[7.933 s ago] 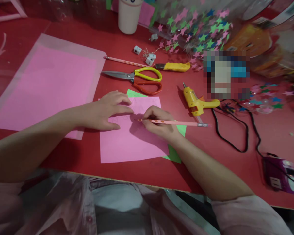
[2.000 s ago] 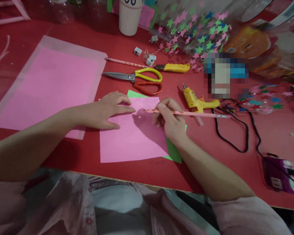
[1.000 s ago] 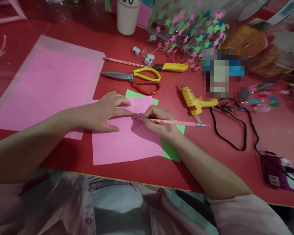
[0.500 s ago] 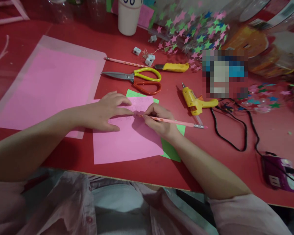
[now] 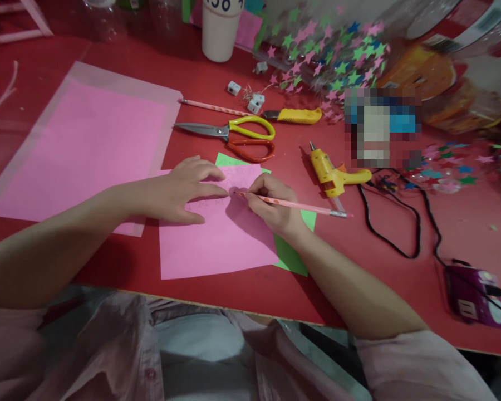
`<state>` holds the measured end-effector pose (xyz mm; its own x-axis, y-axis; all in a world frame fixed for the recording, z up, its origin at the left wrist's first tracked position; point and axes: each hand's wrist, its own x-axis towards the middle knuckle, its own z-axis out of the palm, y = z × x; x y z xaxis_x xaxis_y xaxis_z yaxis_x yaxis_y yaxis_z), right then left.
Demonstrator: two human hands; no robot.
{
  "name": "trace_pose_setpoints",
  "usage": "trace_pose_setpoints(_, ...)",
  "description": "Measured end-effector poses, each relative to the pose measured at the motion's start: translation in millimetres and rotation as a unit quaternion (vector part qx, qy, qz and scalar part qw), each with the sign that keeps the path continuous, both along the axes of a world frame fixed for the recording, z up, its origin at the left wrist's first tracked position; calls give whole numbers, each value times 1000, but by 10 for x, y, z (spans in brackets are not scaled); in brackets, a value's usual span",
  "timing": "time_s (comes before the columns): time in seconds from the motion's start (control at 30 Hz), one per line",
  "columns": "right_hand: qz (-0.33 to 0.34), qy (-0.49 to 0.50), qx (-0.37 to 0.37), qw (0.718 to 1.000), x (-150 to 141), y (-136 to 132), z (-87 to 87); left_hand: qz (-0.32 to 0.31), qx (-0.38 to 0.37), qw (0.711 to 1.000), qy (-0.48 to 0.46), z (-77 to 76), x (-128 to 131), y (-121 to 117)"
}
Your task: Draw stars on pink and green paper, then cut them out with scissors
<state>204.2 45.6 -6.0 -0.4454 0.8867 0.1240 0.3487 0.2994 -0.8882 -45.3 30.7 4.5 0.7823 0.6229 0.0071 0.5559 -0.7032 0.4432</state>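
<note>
A pink sheet of paper [image 5: 217, 239] lies in front of me, overlapping a green sheet [image 5: 291, 257]. Faint pencil marks run across its upper part, partly covered by my hands. My left hand [image 5: 187, 192] rests flat on the pink sheet with its fingers spread. In my right hand [image 5: 273, 203] a pink patterned pencil [image 5: 304, 208] is gripped near its point, its eraser end aimed to the right. The pencil's tip is at the paper, just right of my left index finger; whether it touches cannot be made out.
Beyond my hands lie scissors [image 5: 227, 132], a second pencil [image 5: 215, 107] and a yellow utility knife [image 5: 298, 115]. A yellow glue gun [image 5: 334, 174] sits to the right, near a black cord [image 5: 420, 223]. Larger pink sheets [image 5: 104, 139] are at left; a white cup [image 5: 220, 33] stands behind.
The pencil tip has shifted very slightly, and the right hand with it. My left hand and the paper stay in place.
</note>
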Motion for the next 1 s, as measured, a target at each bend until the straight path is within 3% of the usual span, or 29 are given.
trace_pose_setpoints(1.0, 53, -10, 20, 998, 57, 32, 20, -2, 12, 1000, -28, -40, -8, 2)
